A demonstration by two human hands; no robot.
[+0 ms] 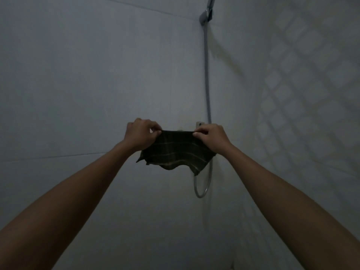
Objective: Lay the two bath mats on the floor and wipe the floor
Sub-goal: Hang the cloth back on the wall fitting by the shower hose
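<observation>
A small dark checked cloth (176,152) with pale stripes hangs in front of the wall at mid-frame. My left hand (141,134) pinches its upper left corner and my right hand (211,138) pinches its upper right corner, so the top edge is stretched straight between them. The cloth's lower edge droops loosely. Both arms reach forward and up. No bath mat and no floor show in this view.
A plain grey wall (78,84) fills the left and centre. A silver shower hose (206,78) runs down from a wall bracket (206,15) and loops below the cloth. A small metal fitting (199,124) sits behind my right hand. The right wall (311,75) has diamond-patterned tiles.
</observation>
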